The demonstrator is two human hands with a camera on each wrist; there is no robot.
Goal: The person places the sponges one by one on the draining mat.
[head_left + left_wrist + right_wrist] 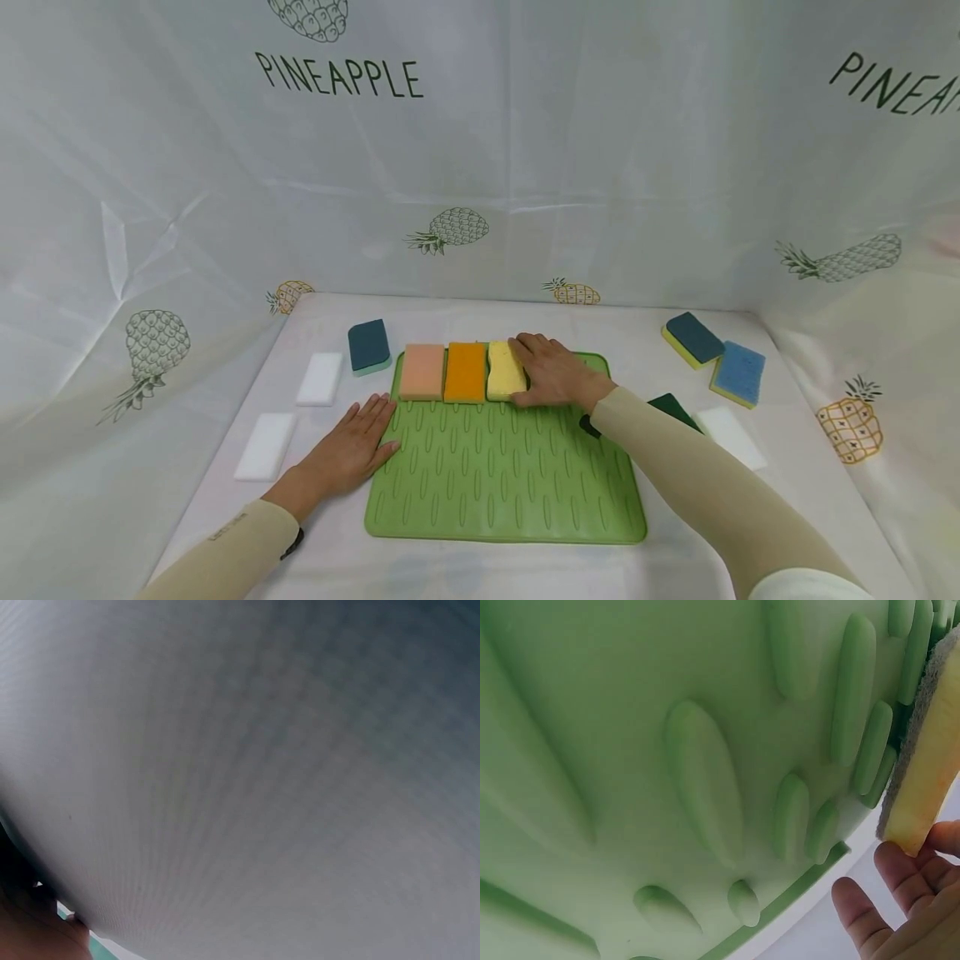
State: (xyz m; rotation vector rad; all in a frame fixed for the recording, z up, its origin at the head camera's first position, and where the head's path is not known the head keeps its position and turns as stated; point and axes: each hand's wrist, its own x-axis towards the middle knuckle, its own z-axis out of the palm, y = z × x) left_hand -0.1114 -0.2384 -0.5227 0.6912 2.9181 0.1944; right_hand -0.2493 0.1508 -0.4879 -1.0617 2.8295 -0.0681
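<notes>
A green ridged mat [502, 475] lies on the table. Along its far edge sit a pink sponge [422, 372], an orange sponge [465, 372] and a yellow sponge [506, 372] with a wavy outline, side by side. My right hand [553, 372] pinches the yellow one at its right side, thumb at the near end and fingertips at the far end. The right wrist view shows fingertips [900, 870] against that sponge, which has a grey-brown layer underneath. My left hand [348, 450] rests with fingers straight on the mat's left edge. The left wrist view is mostly blurred grey.
To the left lie two white sponges [320, 379] and a dark-topped green sponge [369, 346]. At the right are a dark-topped yellow sponge [692, 340], a blue-topped sponge [738, 373], a dark green pad [672, 408] and a white sponge [730, 435]. Pineapple-print sheeting [585, 167] surrounds the table.
</notes>
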